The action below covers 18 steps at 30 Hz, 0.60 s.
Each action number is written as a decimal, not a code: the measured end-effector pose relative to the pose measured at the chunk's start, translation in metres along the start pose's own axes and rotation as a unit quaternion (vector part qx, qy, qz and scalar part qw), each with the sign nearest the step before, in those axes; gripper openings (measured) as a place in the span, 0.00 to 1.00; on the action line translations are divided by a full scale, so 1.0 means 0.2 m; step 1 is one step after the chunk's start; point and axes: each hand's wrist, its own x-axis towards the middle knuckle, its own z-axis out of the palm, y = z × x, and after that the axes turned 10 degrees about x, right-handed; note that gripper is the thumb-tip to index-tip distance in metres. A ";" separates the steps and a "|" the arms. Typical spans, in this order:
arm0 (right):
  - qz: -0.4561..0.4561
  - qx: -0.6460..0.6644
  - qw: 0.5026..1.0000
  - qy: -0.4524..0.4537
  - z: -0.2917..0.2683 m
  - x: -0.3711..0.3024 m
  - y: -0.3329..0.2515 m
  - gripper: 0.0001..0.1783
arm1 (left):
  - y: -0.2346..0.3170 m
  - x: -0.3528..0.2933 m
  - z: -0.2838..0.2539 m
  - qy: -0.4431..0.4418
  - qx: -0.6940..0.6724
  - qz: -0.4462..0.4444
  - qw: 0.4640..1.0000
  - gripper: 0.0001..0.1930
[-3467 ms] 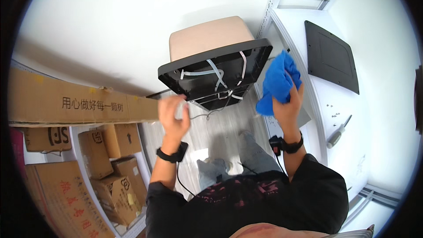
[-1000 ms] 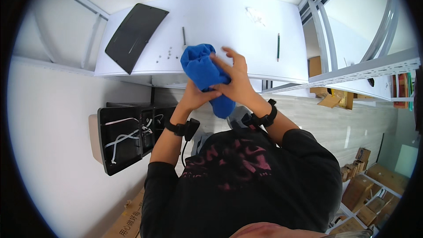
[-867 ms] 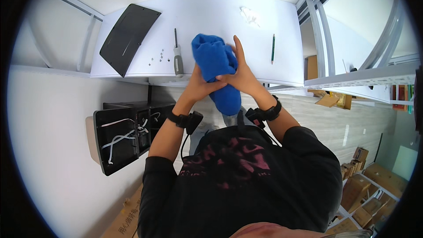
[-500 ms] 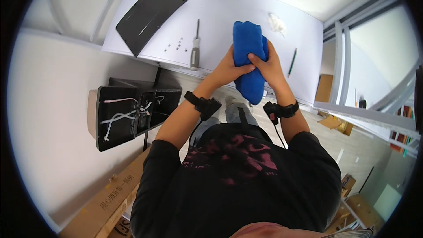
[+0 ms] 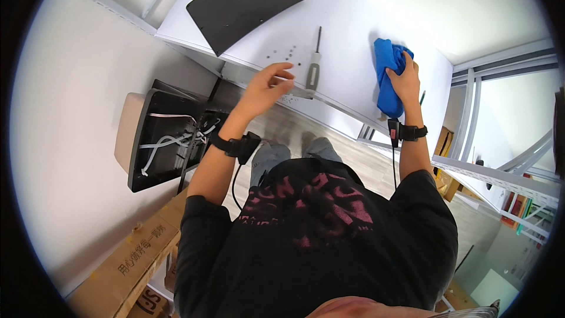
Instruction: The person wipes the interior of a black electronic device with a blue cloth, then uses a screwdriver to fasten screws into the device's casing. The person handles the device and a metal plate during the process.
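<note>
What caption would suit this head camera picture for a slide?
Right hand presses a blue cloth onto a white table; the open left hand hovers beside a screwdriver.

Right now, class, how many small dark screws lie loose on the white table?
About 5 small dark screws, clustered between the black rectangular panel and the grey-handled screwdriver. Too tiny to count surely; the left hand may hide more.

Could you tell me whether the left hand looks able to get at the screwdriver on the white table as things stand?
Probably yes: the left hand is open beside the screwdriver, with nothing between them on the white table.
</note>
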 end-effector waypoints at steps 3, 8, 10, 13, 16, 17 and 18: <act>-0.018 -0.086 0.996 -0.027 0.03 0.00 -0.01 0.43 | -0.17 -0.09 -0.28 0.071 0.015 0.001 0.997 0.19; -0.122 -0.028 0.990 0.060 -0.04 0.00 -0.37 0.33 | -0.39 -0.15 -0.62 0.183 -0.011 -0.044 0.982 0.16; -0.109 0.061 0.992 -0.002 0.02 0.05 -0.55 0.32 | -0.43 -0.12 -0.71 0.224 -0.014 -0.077 0.972 0.17; -0.073 0.191 0.973 -0.111 0.18 0.22 -0.81 0.29 | -0.52 -0.05 -0.81 0.254 -0.004 -0.109 0.961 0.18; -0.098 0.215 0.958 -0.163 0.45 0.49 -0.98 0.32 | -0.60 0.04 -0.85 0.291 0.012 -0.112 0.950 0.21; -0.103 0.194 0.962 -0.162 0.57 0.59 -1.03 0.33 | -0.61 0.06 -0.84 0.303 -0.006 -0.117 0.946 0.21; -0.111 0.173 0.965 -0.162 0.68 0.69 -1.07 0.34 | -0.61 0.09 -0.82 0.317 -0.023 -0.122 0.940 0.22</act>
